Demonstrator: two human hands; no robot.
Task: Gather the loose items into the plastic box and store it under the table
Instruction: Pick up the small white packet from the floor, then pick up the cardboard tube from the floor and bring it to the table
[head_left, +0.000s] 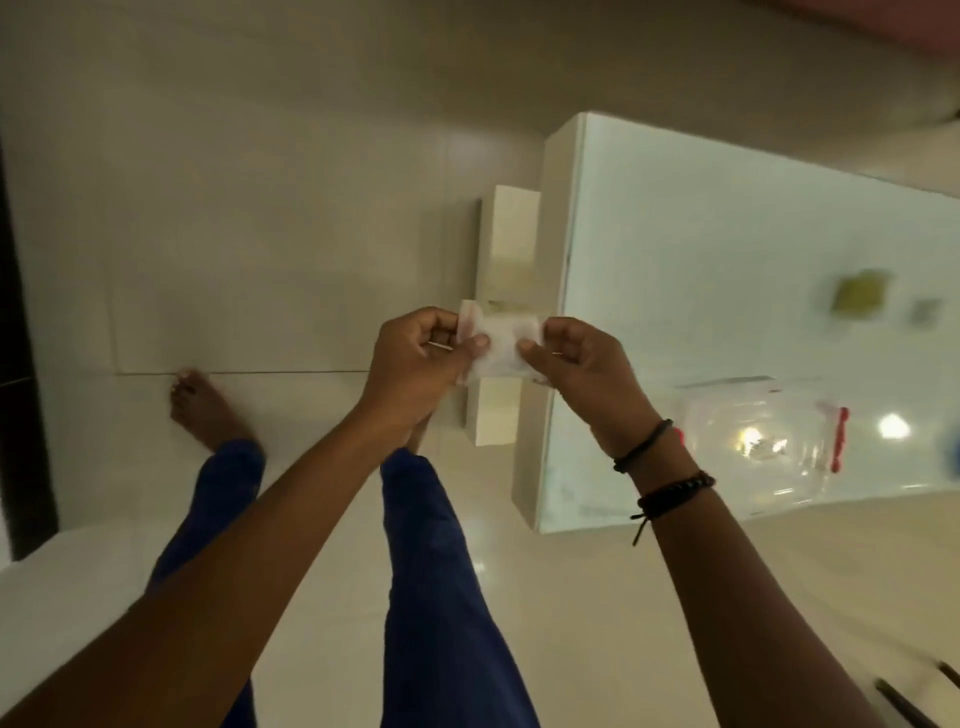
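Both hands hold a small white packet (501, 345) in front of me, above the floor and just left of the table's edge. My left hand (415, 364) pinches its left end and my right hand (576, 364) pinches its right end. A clear plastic box (753, 447) with a red clip on its far side stands on the glass-topped table (701, 234) to the right of my right wrist. A yellowish item (860, 299) and a small grey item (924, 312) lie loose further along the tabletop, both blurred.
The white table's leg (506, 270) stands beyond my hands. My legs in blue trousers and bare feet are on the pale tiled floor (234, 234). A dark panel (21, 364) runs along the left edge. Something blue (953, 457) shows at the right frame edge.
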